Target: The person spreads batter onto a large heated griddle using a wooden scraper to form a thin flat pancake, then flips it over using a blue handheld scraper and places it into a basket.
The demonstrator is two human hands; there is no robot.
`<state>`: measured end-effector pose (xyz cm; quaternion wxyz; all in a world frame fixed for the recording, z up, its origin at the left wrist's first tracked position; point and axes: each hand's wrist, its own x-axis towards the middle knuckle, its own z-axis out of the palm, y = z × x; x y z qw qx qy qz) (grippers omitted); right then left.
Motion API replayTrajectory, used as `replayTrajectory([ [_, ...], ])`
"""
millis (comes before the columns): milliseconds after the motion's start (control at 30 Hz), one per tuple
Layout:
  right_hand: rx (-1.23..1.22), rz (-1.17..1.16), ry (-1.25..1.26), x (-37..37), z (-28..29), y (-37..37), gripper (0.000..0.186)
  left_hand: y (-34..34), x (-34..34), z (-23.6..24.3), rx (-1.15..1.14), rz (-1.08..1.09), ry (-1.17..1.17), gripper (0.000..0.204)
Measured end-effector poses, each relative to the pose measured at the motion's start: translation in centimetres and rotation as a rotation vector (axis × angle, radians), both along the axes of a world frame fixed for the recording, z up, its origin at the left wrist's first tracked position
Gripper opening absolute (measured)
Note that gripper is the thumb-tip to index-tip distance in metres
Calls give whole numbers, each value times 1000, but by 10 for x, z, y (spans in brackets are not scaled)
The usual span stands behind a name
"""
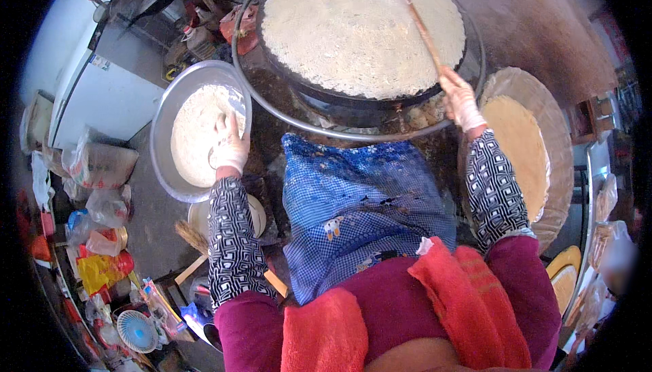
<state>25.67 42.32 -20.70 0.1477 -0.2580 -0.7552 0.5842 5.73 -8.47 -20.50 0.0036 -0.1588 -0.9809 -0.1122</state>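
My right hand point(460, 100), in a pale glove, is closed round the lower end of a long thin wooden stick point(424, 32). The stick reaches up over a large round griddle point(299, 85), whose surface is covered by a thin pale sheet of batter point(353, 25). To the left, my gloved left hand point(229, 144) is inside a wide metal basin point(163, 158), with its fingers apart against a pale, floury mass point(193, 127). I see nothing held in it; its fingertips partly blend with the mass.
A metal ring point(239, 52) surrounds the griddle. At my right, a round tray lined with clear plastic point(560, 148) bears tan flatbreads point(516, 141). Below the basin are a pale bucket point(255, 216) and a straw brush point(192, 237). Plastic bags point(105, 273) and a blue basket point(138, 331) crowd the left.
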Motion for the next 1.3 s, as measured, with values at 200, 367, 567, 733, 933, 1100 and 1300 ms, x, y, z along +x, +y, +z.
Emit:
replayTrajectory([
  [200,-545,237,-3,3,23,-139,44,57,-32,-15,-355,-477,319,62],
  [367,-531,322,-203,2,25,-190,41,130,-2,-30,-767,-510,-43,21],
  [567,-407,108,123,17,23,-165,40,192,93,-9,-455,-449,-123,26],
  [733,-567,-118,185,30,-35,-73,45,206,185,-6,138,-811,150,58],
  [933,-753,308,-120,46,14,-186,41,146,207,-18,223,-873,-207,43],
  [1100,-811,201,37,40,6,-188,44,126,134,30,-1,-696,-167,44],
  [1300,-692,289,40,2,39,-159,47,107,61,-12,-68,-634,246,48],
])
